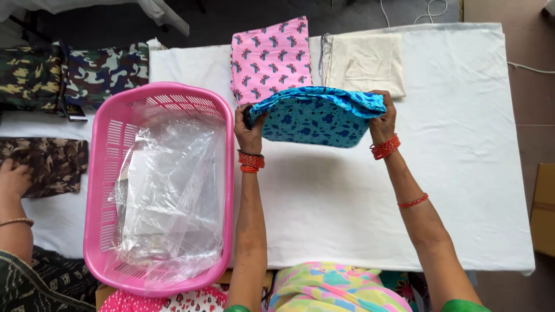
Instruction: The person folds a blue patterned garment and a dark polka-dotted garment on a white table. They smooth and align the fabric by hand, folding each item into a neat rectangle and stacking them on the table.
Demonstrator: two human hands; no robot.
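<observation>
Head camera looked down on two hands lifting a folded blue cloth [315, 118] above the bench [451, 173].
Left hand [250, 130] and right hand [383, 120] each clutched one end; a pink printed cloth [269, 55] and a cream cloth [364, 60] lay just behind, a pink basket [110, 144] to the left.

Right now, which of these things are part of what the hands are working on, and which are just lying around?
In hand:
left hand and right hand, both gripping the blue printed cloth

Lying about:
pink printed cloth
cream cloth
pink basket holding clear plastic bags
camouflage cloths
</observation>
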